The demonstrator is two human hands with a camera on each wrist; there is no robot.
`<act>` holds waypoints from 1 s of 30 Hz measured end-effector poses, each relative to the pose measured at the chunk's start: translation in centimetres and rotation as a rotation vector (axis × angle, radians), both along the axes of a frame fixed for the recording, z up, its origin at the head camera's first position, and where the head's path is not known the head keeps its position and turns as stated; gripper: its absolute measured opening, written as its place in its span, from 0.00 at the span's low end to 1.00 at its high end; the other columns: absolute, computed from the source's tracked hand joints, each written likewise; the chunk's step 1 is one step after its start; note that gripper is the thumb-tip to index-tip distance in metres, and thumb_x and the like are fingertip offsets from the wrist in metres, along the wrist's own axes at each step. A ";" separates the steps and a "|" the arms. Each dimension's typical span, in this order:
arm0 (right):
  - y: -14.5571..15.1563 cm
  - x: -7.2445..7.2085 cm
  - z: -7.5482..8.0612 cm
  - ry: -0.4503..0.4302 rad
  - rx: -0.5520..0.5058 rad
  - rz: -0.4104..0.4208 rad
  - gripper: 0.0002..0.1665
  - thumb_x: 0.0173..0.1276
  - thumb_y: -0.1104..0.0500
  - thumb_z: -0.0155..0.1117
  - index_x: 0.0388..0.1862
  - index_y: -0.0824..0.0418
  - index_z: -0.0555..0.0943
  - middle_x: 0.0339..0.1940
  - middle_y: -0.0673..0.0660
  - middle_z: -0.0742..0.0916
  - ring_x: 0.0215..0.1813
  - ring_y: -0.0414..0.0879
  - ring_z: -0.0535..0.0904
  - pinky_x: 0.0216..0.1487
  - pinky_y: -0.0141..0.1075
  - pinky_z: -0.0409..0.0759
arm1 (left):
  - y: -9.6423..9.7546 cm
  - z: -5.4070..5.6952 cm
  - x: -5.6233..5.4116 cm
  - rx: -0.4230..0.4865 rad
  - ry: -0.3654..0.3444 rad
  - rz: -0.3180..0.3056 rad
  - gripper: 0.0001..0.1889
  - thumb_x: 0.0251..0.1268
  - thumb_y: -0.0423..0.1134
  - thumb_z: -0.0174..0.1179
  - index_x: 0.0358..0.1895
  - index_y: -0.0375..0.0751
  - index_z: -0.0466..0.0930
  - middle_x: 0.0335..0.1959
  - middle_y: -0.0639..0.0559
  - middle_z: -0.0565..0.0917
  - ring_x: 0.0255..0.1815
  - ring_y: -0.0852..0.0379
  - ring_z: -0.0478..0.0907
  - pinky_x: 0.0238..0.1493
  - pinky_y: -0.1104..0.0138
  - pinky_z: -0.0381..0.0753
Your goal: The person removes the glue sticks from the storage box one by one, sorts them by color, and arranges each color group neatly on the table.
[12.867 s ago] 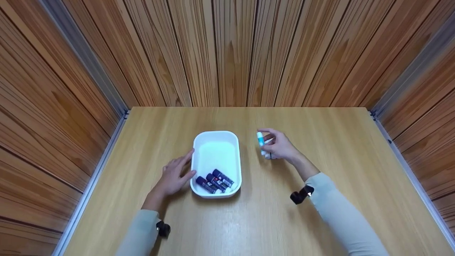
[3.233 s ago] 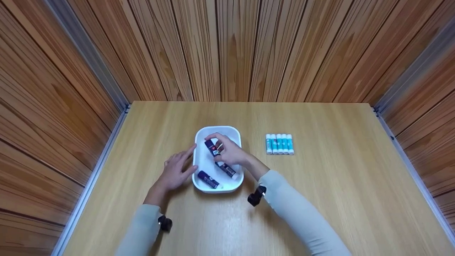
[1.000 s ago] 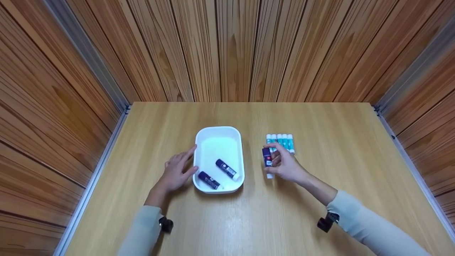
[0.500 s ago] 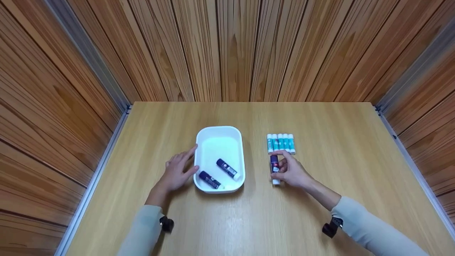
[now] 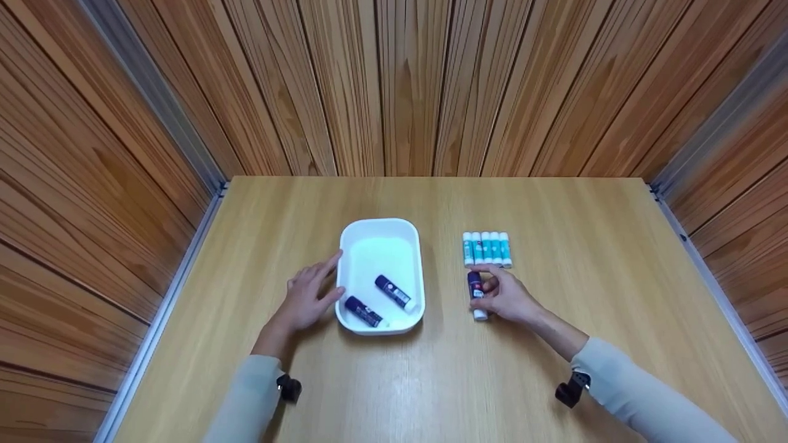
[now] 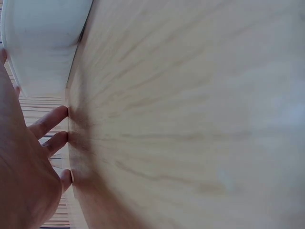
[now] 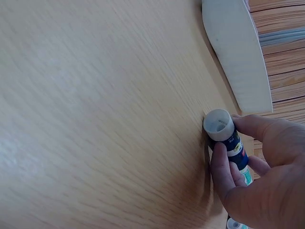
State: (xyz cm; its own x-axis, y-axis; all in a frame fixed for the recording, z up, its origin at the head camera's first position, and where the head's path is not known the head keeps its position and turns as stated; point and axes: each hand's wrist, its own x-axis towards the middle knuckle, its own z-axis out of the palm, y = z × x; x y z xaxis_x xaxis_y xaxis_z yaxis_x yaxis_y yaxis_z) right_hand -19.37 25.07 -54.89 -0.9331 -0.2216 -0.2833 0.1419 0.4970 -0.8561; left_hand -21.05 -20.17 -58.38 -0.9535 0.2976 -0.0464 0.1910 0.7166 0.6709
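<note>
With its thumb and index fingertip, my left hand point(image 5: 305, 299) touches the left rim of a white tray point(image 5: 378, 246); its other fingertips rest on the table in the left wrist view. Two dark-blue glue sticks point(image 5: 394, 291) with white ends lie slanted inside the tray. My right hand point(image 5: 510, 296) pinches a third dark-blue glue stick point(image 5: 474, 284) lengthwise, its white end point(image 7: 219, 125) turned toward the right wrist camera. That stick lies at table level, just in front of a row of several teal-and-white glue sticks point(image 5: 486, 248), under the row's left end.
The wooden table point(image 5: 394, 387) extends around the tray and the row. Wood-plank walls point(image 5: 400, 92) close off the back and both sides, with grey metal rails point(image 5: 166, 295) along the side edges. A small black camera point(image 5: 572, 389) sits on each wrist.
Earlier, the teal sticks were set in a row and my right hand took a dark-blue stick from the tray. Over the last second it moved slightly right and nearer, down below the row.
</note>
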 end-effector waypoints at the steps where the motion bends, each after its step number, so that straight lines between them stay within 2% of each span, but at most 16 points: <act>1: 0.0 0.0 0.0 -0.005 0.001 0.002 0.47 0.74 0.67 0.79 0.88 0.54 0.71 0.57 0.64 0.77 0.49 0.50 0.80 0.39 0.31 0.82 | 0.0 0.0 0.0 -0.001 -0.002 0.001 0.42 0.85 0.63 0.58 0.93 0.79 0.47 0.93 0.51 0.65 0.91 0.37 0.61 0.84 0.33 0.52; 6: 0.0 -0.1 -0.1 -0.006 0.015 -0.001 0.48 0.73 0.67 0.79 0.88 0.53 0.71 0.56 0.64 0.77 0.47 0.50 0.80 0.39 0.31 0.82 | 0.0 0.0 0.0 -0.001 0.000 0.000 0.42 0.86 0.63 0.58 0.93 0.77 0.47 0.93 0.49 0.65 0.91 0.37 0.61 0.85 0.32 0.52; 12: 0.0 -0.2 0.0 0.003 0.030 0.013 0.47 0.74 0.67 0.78 0.88 0.56 0.70 0.53 0.62 0.78 0.45 0.47 0.81 0.38 0.31 0.83 | 0.0 0.0 0.1 -0.004 0.004 -0.006 0.42 0.86 0.62 0.57 0.94 0.73 0.48 0.91 0.45 0.67 0.90 0.36 0.62 0.84 0.31 0.51; 18: 0.3 -0.5 1.0 -0.001 0.045 -0.007 0.43 0.76 0.64 0.77 0.85 0.58 0.70 0.57 0.64 0.80 0.50 0.50 0.81 0.43 0.35 0.86 | 0.0 0.1 0.1 -0.004 0.009 -0.005 0.41 0.86 0.62 0.57 0.94 0.74 0.48 0.91 0.45 0.67 0.90 0.36 0.62 0.84 0.32 0.52; 23: 0.1 -0.6 1.5 0.013 0.075 0.010 0.42 0.77 0.64 0.77 0.85 0.59 0.70 0.58 0.65 0.81 0.55 0.52 0.79 0.42 0.34 0.82 | 0.1 0.2 0.2 -0.003 0.002 -0.006 0.41 0.87 0.63 0.57 0.94 0.74 0.48 0.91 0.45 0.67 0.91 0.35 0.61 0.84 0.33 0.52; 30: -1.2 -0.8 2.1 0.073 0.059 0.045 0.41 0.75 0.65 0.78 0.84 0.62 0.73 0.55 0.64 0.80 0.47 0.49 0.80 0.40 0.30 0.80 | 0.0 0.0 0.2 -0.003 0.005 0.000 0.42 0.86 0.62 0.58 0.94 0.76 0.47 0.92 0.46 0.66 0.91 0.35 0.61 0.85 0.31 0.50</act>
State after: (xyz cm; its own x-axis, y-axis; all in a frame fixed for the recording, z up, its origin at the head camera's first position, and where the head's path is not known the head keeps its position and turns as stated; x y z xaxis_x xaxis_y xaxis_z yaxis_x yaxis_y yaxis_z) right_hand -20.19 23.89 -52.79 -0.9412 -0.2483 -0.2290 0.0570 0.5516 -0.8322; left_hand -20.81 -20.12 -58.35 -0.9538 0.2974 -0.0426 0.1942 0.7184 0.6679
